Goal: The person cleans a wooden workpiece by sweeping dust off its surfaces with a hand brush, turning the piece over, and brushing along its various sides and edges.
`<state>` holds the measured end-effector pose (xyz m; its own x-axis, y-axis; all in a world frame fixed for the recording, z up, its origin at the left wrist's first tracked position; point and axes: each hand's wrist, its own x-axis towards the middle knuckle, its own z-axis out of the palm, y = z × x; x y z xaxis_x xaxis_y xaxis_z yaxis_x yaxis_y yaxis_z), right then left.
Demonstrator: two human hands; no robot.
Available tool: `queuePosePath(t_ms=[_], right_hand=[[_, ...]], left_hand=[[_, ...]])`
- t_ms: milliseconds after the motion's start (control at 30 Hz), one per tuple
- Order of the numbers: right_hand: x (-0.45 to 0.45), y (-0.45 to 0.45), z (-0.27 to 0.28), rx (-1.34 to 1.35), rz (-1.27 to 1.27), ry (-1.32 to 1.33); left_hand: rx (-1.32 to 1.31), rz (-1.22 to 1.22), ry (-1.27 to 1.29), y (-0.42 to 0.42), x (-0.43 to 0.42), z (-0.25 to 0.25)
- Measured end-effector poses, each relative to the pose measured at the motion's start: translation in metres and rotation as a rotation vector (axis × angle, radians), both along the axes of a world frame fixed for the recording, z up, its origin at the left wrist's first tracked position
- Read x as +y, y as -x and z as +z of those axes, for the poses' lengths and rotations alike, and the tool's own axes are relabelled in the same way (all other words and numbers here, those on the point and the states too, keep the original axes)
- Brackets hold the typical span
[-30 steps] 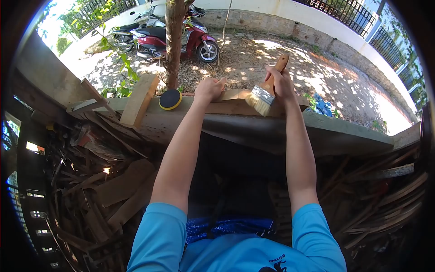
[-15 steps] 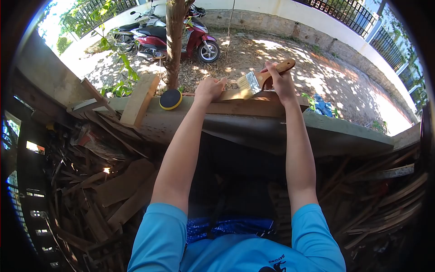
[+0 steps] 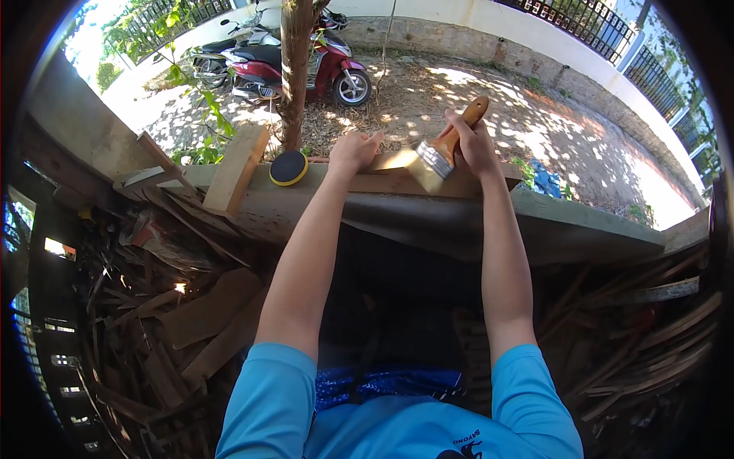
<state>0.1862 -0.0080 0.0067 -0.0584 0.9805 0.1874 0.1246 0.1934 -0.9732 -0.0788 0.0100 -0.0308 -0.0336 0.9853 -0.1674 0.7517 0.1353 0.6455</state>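
My right hand (image 3: 474,148) is closed around the wooden handle of a wide paintbrush (image 3: 436,158). Its pale bristles, blurred by motion, point down and left over a light wooden board (image 3: 472,183). That board lies along the ledge in front of me. At its left part, my left hand (image 3: 354,152) is closed, its fingers curled over the wood; the fingertips are partly hidden. A round black pad with a yellow rim (image 3: 288,168) lies on the ledge left of my left hand.
A wood block (image 3: 236,170) leans across the ledge (image 3: 589,218) at left. Scrap wood (image 3: 210,314) is piled below on both sides. Beyond the ledge stand a tree trunk (image 3: 293,76) and a red motorbike (image 3: 329,69). A blue crumpled thing (image 3: 544,179) lies at right.
The paintbrush has tilted more upright, and its bristles have swung down and slightly right, toward the near side of the board. My left hand has stayed in place.
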Motion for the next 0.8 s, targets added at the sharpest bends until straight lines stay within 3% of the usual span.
queuePosePath(t_ms=[133, 233, 333, 567, 667, 800], right_hand=[[0.002, -0.002, -0.005, -0.074, -0.007, -0.109], [-0.015, 0.006, 0.018, 0.037, 0.021, 0.037], [-0.011, 0.008, 0.01, 0.025, 0.082, -0.031], [-0.014, 0.008, 0.012, -0.138, 0.242, -0.092], [-0.013, 0.01, 0.008, -0.103, 0.231, -0.086], [-0.007, 0.014, 0.004, -0.171, 0.174, -0.154]], left_hand=[[0.009, 0.009, 0.006, -0.001, 0.001, 0.001], [0.015, 0.0, 0.02, -0.001, 0.002, 0.0], [0.016, 0.002, 0.04, -0.001, 0.002, 0.001], [0.043, 0.008, 0.066, -0.001, 0.001, 0.002], [0.06, -0.016, 0.028, -0.001, 0.001, 0.002], [0.004, -0.236, -0.244, 0.008, 0.023, -0.034]])
